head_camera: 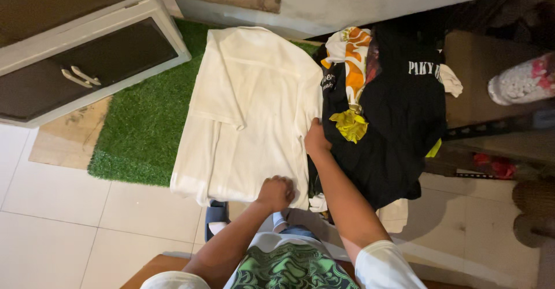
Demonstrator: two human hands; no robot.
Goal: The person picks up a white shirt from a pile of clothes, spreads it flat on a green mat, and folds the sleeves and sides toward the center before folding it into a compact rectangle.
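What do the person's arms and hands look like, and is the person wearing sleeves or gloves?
Both hands are bare: no gloves, and no rings or watch that I can see on the left hand or the right hand. The forearms are bare too. Short white sleeves cover only the upper arms, over a top with a green and black swirly front.

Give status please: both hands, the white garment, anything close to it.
Left hand fisted on white garment near edge. Right hand pressing its right edge. Garment spread flat over green mat. Dark clothes pile touching right side.
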